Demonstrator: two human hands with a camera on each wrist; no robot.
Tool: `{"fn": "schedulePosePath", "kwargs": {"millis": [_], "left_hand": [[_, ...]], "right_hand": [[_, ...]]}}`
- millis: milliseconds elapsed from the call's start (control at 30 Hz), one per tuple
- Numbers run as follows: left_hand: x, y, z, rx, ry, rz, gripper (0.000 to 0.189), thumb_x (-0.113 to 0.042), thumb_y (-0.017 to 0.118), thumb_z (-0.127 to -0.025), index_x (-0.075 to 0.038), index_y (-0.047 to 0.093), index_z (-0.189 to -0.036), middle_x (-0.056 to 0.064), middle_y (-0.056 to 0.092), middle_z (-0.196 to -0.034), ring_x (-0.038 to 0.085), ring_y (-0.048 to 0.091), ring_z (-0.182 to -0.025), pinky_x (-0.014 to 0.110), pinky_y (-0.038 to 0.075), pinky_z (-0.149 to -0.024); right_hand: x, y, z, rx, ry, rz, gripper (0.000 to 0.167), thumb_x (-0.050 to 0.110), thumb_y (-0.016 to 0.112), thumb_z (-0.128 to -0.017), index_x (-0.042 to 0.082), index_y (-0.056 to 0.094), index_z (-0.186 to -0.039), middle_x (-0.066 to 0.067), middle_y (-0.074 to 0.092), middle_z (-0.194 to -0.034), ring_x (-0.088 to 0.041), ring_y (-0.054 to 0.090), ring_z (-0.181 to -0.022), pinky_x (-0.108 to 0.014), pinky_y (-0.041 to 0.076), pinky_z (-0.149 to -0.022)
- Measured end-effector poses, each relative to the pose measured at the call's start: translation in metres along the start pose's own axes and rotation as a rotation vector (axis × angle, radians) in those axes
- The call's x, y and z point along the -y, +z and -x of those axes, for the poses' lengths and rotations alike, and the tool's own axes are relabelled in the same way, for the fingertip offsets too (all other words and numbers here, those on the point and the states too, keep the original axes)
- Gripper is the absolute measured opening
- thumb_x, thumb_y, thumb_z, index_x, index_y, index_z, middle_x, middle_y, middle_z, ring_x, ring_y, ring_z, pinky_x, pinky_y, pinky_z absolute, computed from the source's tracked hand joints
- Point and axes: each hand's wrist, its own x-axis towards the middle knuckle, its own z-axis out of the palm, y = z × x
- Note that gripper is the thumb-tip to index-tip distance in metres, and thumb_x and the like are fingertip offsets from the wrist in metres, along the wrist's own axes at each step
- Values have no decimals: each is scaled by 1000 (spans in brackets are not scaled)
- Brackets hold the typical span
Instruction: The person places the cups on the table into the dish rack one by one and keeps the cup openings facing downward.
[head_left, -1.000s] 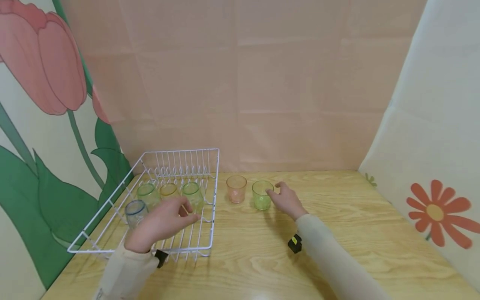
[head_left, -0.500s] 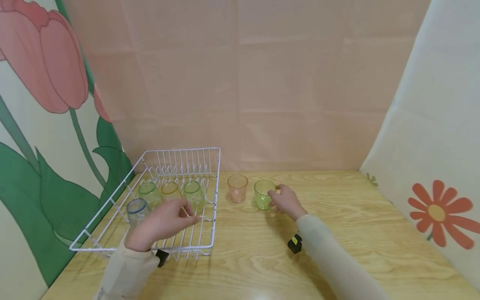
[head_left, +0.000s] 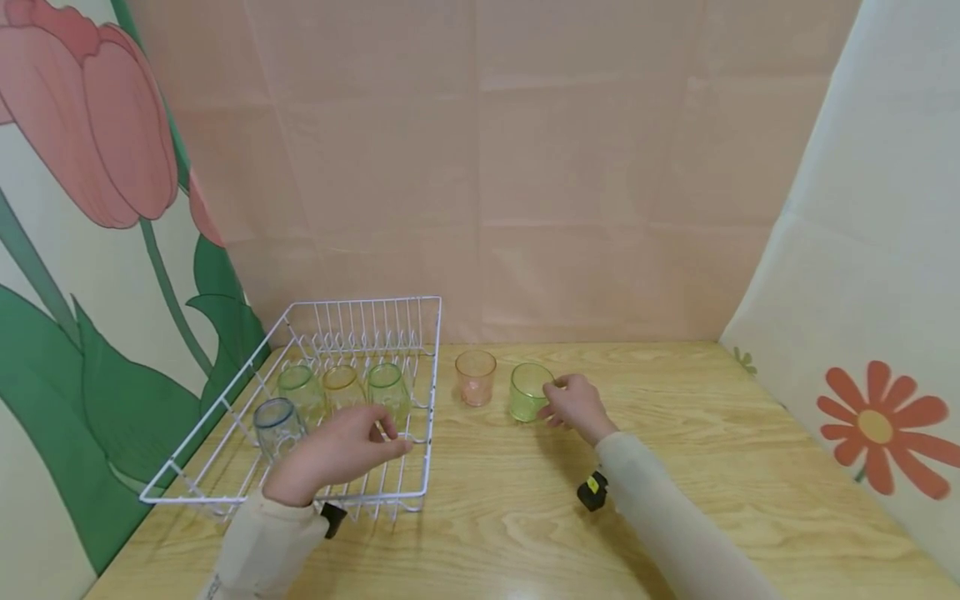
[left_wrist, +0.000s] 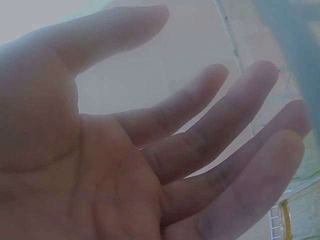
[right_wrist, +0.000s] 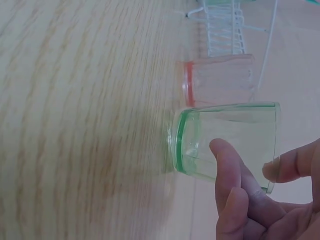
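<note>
A green-tinted drinking glass (head_left: 527,393) stands on the wooden table, right of the dish rack. My right hand (head_left: 577,407) pinches its right side; in the right wrist view, one fingertip (right_wrist: 274,171) is at the rim and other fingers lie along the wall. Just left of it is a pink-orange glass (head_left: 476,379). Over the front of the white wire rack (head_left: 427,433) hovers my left hand (head_left: 343,446), fingers loosely bent around nothing. Behind it, the rack holds two green glasses (head_left: 299,385), an amber glass (head_left: 342,383) and a blue-rimmed glass (head_left: 276,423), partly hidden by the hand.
The rack's wire side rises between the left hand and the two glasses on the table (head_left: 495,525). A pink cloth backdrop (head_left: 570,183) closes off the back. Flower-printed panels stand at the left (head_left: 52,467) and right (head_left: 847,275).
My right fingers have drawn in from around the green glass onto its side, and the glass now tips slightly. The left hand has shifted a little right and down.
</note>
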Motion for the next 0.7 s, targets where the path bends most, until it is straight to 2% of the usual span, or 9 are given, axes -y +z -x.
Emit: {"fn": "schedulePosePath", "kwargs": {"millis": [367, 500, 700], "left_hand": [[0, 1, -1, -5, 2, -3, 22, -33, 71, -92, -12, 64, -90, 1, 63, -80, 16, 57, -70, 34, 46, -61], [0, 3, -3, -28, 4, -2, 22, -33, 71, -92, -12, 65, -91, 1, 64, -81, 16, 58, -73, 35, 47, -64], [-1, 9, -8, -68, -15, 13, 21, -35, 71, -92, -15, 66, -95, -1, 66, -84, 14, 60, -74, 34, 49, -65]], "right_hand": [[-2, 1, 4, 9, -17, -6, 52, 24, 44, -99, -10, 47, -137, -18, 75, -91, -28, 73, -73, -41, 57, -66], [-1, 1, 6, 6, -29, -11, 49, 24, 44, -98, -9, 50, -133, -17, 76, -88, -26, 72, -70, -41, 57, -66], [4, -1, 13, 12, -36, -12, 49, 24, 44, -99, -7, 50, -136, -16, 76, -86, -28, 72, -70, -42, 57, -65]]}}
